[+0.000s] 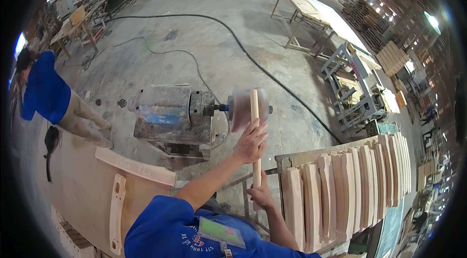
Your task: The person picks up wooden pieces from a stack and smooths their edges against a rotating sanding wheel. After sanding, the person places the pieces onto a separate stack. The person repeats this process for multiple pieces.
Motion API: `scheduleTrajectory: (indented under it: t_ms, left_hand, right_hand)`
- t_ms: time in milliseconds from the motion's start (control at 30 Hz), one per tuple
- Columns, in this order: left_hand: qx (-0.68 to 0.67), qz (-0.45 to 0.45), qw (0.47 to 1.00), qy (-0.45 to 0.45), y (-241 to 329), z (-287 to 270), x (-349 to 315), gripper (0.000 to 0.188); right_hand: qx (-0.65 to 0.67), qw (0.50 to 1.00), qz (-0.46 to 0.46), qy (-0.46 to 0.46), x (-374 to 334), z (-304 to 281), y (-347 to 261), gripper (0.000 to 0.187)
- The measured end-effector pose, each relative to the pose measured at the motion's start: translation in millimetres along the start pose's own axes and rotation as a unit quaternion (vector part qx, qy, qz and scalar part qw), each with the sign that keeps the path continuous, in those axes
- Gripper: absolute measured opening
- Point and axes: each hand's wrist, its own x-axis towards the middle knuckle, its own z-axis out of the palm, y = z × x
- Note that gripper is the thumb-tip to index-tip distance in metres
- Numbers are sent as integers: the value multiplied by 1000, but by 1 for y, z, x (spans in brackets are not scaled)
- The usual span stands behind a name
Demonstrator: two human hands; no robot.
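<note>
A long, narrow wooden bar (255, 107) stretches away from me, its far end against the reddish sanding drum (239, 112), which looks blurred as if spinning. Midway along the bar, my left hand (250, 143) is closed over it, fingers reaching across the top. My right hand (261, 194) grips the bar near its close end, with the thumb on one side; some of its fingers are hidden. The drum is mounted on the shaft of a worn, dusty motor (165, 107) with blue paint, to the left.
To my right, a row of wooden pieces (340, 190) stands on a bench. On the left a board surface (78, 170) carries a curved rail (136, 166) and a slotted strip (116, 214). A co-worker in blue (51, 88) bends at far left. A thick cable (233, 34) crosses the floor.
</note>
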Motion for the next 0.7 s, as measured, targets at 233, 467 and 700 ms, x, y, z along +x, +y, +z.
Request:
scheduleTrajectory:
  t_ms: [233, 467, 700]
  left_hand:
    - [4, -1, 1000, -9, -5, -8, 2, 36]
    - [4, -9, 1000, -5, 0, -4, 2, 38]
    - [39, -54, 996, 61, 25, -55, -39, 66]
  right_hand:
    - [165, 969, 125, -135, -8, -14, -11, 77]
    - [146, 982, 74, -95, -12, -10, 3, 68]
    - [199, 952, 106, -209, -54, -44, -6, 52]
